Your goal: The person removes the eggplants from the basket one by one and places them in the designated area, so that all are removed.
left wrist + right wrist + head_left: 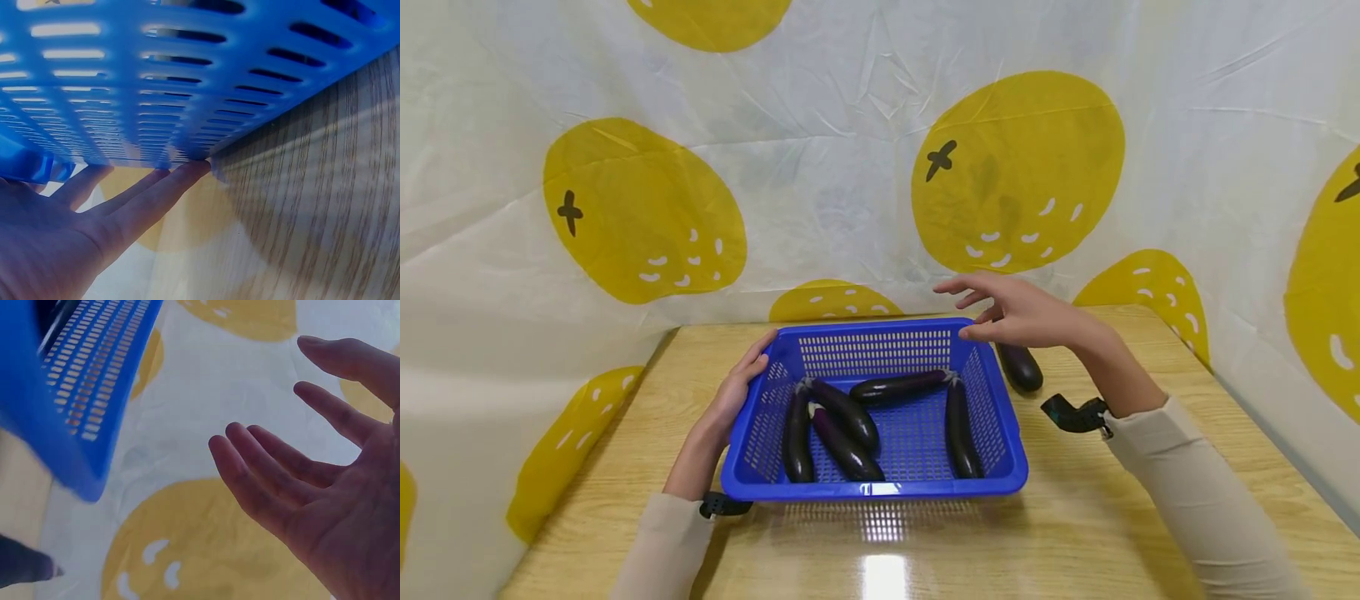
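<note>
A blue plastic basket [874, 491] with slotted walls stands on the table and holds several dark purple eggplants [846, 442]. My left hand [730, 396] rests against the basket's left side. In the left wrist view its straight fingers [162, 190] touch the outer wall, while the thumb is mostly hidden by the rim. Over the back right corner hovers my right hand [1018, 312], fingers spread and loosely bent, with nothing in it. Another eggplant [1021, 368] lies on the table just right of the basket, its far end hidden below that hand.
Basket and loose eggplant share a light wooden table [1090, 517]. A white sheet [827, 200] printed with yellow fruit hangs behind the table and along its sides. Each wrist wears a black strap [1075, 414].
</note>
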### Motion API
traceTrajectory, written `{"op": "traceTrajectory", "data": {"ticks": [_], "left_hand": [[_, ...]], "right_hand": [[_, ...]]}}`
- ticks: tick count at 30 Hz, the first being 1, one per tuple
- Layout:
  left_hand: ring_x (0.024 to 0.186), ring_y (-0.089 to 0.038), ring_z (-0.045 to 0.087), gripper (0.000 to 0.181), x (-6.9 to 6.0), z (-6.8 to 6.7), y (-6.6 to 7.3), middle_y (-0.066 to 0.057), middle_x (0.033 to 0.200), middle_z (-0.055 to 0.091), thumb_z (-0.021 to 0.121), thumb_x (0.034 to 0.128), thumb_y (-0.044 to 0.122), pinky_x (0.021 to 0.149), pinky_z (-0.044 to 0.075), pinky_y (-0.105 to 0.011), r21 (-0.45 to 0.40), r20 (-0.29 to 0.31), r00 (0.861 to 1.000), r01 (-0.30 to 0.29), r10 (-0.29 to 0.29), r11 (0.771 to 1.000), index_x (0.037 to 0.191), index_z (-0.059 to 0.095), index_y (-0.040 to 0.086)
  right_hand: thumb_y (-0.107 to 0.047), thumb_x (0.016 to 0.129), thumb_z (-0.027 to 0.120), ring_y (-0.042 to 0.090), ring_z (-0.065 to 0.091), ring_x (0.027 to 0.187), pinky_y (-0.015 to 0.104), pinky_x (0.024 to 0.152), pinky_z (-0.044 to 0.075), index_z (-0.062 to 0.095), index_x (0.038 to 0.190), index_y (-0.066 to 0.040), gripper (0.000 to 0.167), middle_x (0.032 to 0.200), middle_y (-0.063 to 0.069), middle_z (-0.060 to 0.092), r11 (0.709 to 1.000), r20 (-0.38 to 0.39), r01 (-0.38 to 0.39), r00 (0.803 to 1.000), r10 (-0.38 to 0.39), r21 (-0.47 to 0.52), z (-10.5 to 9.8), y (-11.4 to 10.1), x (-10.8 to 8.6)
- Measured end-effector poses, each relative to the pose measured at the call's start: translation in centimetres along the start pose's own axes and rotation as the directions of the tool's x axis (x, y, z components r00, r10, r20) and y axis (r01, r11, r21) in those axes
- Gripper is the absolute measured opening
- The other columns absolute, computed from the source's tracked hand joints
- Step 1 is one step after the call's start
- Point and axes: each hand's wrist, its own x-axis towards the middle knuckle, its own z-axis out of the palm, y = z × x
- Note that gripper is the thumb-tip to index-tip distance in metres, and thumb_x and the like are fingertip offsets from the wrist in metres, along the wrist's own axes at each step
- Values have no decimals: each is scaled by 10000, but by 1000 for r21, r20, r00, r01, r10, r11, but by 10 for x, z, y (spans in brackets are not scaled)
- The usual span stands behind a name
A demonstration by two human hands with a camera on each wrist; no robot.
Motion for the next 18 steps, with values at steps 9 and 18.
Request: {"op": "traceTrajectory", "data": {"ticks": [9, 18], "left_hand": [[1596, -368, 147, 538, 1, 1, 1, -55, 1757, 89, 227, 1150, 325, 1245, 196, -625, -28, 1, 1000, -2, 2, 1000, 1676, 116, 317], [1598, -373, 142, 534, 1, 1, -1, -51, 1757, 91, 224, 1151, 310, 1242, 196, -636, -32, -5, 1000, -11, 11, 999, 1676, 126, 309]], "right_hand": [[-218, 975, 715, 355, 597, 1326, 524, 1067, 512, 468, 1537, -175, 616, 1501, 134, 537, 999, 159, 30, 987, -26, -19, 11, -23, 55], [-191, 957, 700, 345, 679, 1203, 382, 848, 617, 489, 1516, -138, 600, 1486, 176, 548, 998, 332, -27, 943, 8, 55, 54, -31, 103]]}}
